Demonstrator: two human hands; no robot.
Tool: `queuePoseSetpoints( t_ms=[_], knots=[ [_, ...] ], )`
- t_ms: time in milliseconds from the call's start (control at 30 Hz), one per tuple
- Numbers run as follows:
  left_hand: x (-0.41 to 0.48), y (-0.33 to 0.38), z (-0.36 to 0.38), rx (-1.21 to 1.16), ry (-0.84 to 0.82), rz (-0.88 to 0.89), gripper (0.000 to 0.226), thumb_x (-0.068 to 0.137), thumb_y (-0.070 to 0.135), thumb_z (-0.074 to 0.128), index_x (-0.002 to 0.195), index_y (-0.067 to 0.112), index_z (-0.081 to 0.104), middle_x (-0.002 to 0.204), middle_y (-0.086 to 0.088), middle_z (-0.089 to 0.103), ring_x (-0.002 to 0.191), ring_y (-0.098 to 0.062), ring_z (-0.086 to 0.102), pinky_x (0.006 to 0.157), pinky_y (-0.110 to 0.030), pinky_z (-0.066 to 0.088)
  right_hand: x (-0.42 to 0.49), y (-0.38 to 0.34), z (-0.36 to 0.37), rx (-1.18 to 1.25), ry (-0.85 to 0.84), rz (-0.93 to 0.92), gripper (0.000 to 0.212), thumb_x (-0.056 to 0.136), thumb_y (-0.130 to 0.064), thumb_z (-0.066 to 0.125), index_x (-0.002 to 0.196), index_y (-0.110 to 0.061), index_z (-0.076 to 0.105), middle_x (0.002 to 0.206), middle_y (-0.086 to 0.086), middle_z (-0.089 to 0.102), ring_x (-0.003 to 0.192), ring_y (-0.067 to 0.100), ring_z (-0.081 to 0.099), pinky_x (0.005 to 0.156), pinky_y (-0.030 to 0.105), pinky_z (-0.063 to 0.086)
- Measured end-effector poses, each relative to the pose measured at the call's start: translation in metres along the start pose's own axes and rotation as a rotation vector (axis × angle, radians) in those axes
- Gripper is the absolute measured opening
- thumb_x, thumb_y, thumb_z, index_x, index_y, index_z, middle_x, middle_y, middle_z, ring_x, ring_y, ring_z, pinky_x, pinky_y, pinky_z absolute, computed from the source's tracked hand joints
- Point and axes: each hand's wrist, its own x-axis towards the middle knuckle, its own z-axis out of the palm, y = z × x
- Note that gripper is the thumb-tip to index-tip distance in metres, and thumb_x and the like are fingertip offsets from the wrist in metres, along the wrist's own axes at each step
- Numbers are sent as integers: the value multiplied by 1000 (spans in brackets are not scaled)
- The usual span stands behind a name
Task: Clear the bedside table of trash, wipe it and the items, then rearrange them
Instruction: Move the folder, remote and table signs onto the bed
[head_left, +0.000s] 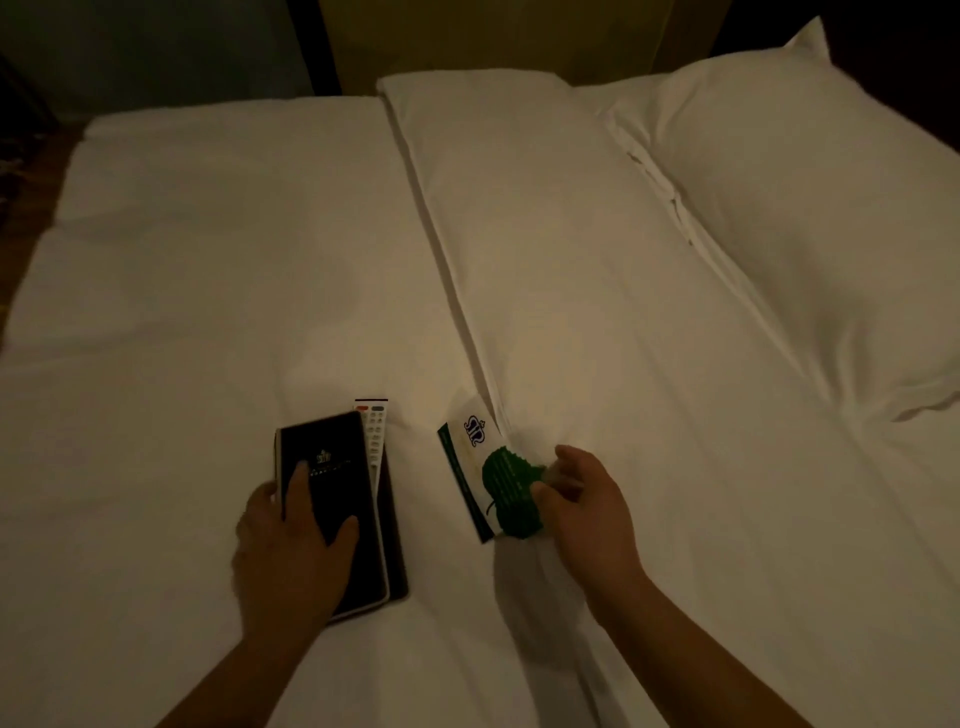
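Note:
A black booklet (332, 467) with a small crest lies on the white bed, stacked over a white remote control (375, 431) and a dark folder (395, 551) beneath. My left hand (291, 545) grips the stack, thumb on its left edge and fingers across the cover. To the right, a white card (470, 441) with a green leaf print and a crest lies on the sheet. My right hand (582, 499) pinches the card at its near right edge, between thumb and fingers.
The white bed sheet (208, 260) fills the view. A long pillow (519, 208) runs down the middle and a plump pillow (810, 208) lies at the right. A dark headboard (467, 36) is at the top. The room is dim.

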Motion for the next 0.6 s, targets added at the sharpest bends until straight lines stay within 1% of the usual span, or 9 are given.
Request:
queuePoseSetpoints(
  t_ms=[33,100,167,233,267,367,433,533,600],
  knots=[
    [-2,7,-2,68,1,68,81,88,45,65,156,24,27,152,-21,33,138,-41,33,105,-60,37,-2,-1,-3,-33,14,-36,47,92,-17,64,135,-28,50,128,-2,58,112,12,58,97,35,53],
    [-7,24,-4,124,-11,200,77,91,51,58,157,26,27,157,-18,32,143,-38,30,109,-61,34,-8,-4,-10,-55,31,-91,43,92,-20,64,131,-31,53,128,-5,57,108,4,57,94,33,54],
    [-16,43,-8,148,-29,304,78,90,63,42,157,27,25,159,-18,30,147,-38,26,113,-61,28,-13,-6,-20,-58,33,-126,40,92,-22,65,129,-32,55,127,-11,58,106,-2,56,86,25,53],
    [-29,63,-10,161,-57,379,84,83,71,23,158,33,17,163,-16,24,150,-36,18,116,-61,19,-20,-6,-34,-47,33,-135,41,90,-24,67,128,-34,56,124,-16,59,107,-2,56,79,16,49],
    [-36,73,-10,170,-68,417,84,82,73,18,157,36,12,164,-14,21,152,-35,14,117,-62,16,-25,-6,-41,-34,36,-130,42,90,-24,68,128,-35,56,121,-18,59,106,-2,57,75,14,47],
    [-60,104,-9,164,-92,529,79,84,74,18,156,43,11,165,-13,19,153,-34,9,118,-64,14,-42,-4,-71,-1,58,-122,41,90,-22,68,125,-39,56,116,-21,61,101,-3,59,62,9,48],
    [-78,126,-5,122,-114,595,76,84,73,22,155,47,11,165,-11,18,153,-34,6,118,-64,13,-53,-1,-95,35,93,-115,40,90,-18,67,124,-37,58,114,-20,63,97,-4,61,57,7,49],
    [-106,157,4,103,-142,673,72,85,75,19,150,57,-6,167,-6,7,154,-30,-6,119,-62,9,-70,5,-132,75,140,-113,38,90,-18,67,121,-39,59,111,-20,65,92,-11,60,57,8,50],
    [-126,178,11,110,-143,722,72,86,76,19,149,58,-10,167,-6,8,154,-30,-5,120,-62,9,-81,11,-157,64,172,-105,37,90,-23,67,119,-43,58,109,-22,65,92,-13,59,67,12,48]
  ],
)
